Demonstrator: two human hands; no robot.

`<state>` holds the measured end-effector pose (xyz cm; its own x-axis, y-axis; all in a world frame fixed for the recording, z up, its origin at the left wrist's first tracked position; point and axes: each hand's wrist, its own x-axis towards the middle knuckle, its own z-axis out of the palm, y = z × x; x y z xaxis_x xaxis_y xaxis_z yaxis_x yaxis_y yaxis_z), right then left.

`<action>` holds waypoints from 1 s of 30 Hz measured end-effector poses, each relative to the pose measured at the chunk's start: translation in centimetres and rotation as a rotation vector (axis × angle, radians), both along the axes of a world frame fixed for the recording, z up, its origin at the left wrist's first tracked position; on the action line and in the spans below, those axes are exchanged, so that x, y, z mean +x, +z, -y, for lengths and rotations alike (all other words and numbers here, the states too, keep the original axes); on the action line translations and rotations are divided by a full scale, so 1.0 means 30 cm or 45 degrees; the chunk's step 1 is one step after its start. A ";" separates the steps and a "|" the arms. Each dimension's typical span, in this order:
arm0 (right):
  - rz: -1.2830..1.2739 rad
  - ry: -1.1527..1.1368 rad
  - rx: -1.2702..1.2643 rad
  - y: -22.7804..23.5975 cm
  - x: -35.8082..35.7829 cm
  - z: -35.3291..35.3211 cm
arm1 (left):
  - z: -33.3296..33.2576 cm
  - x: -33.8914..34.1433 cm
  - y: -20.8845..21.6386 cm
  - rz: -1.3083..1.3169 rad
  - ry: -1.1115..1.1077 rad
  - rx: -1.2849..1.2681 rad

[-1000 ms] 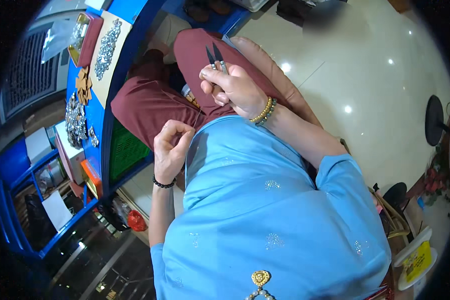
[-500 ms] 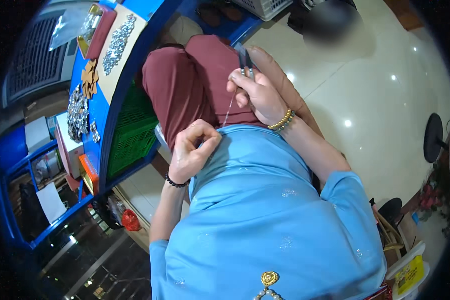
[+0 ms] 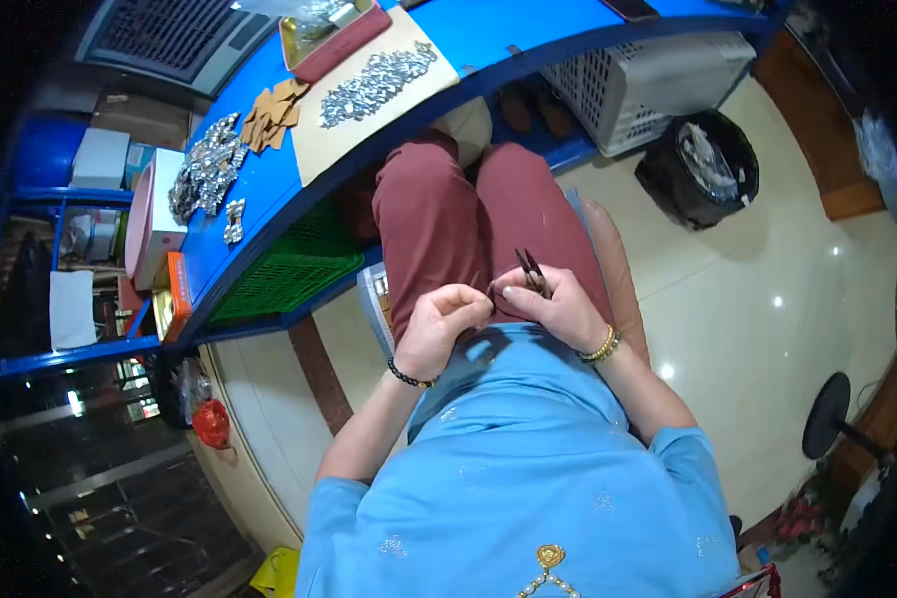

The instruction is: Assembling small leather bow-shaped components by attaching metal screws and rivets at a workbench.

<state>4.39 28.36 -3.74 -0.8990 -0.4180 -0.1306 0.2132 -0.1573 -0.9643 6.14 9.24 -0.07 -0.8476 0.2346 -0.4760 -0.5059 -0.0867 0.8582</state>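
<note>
Over my lap my two hands almost meet, fingertip to fingertip. My right hand [image 3: 565, 307] is closed around a pair of pliers [image 3: 534, 274], whose dark jaws point away from me, up past the fingers. Thumb and forefinger of my left hand [image 3: 437, 324] are pinched together on a thin strand, only a bit of which shows between the hands; the rest is hidden by the fingers. To the left, on the blue table [image 3: 483, 32], a pile of silvery pieces [image 3: 379, 84] lies on a cream board [image 3: 314, 154].
Beside the board are brown tags [image 3: 272, 115], a heap of silvery pieces [image 3: 207, 164] and a pink tray [image 3: 339, 50]. Green crates [image 3: 289, 264] sit under the table. A black bin [image 3: 693, 174] and a white crate [image 3: 658, 90] stand on the floor ahead.
My right hand has come down and in toward my left hand, and the strand once stretched between them is mostly out of sight. The view has swung, showing more table and the bin.
</note>
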 end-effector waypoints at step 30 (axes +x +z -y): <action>0.166 -0.091 0.113 0.019 -0.126 0.135 | 0.054 -0.106 -0.086 0.055 0.067 0.180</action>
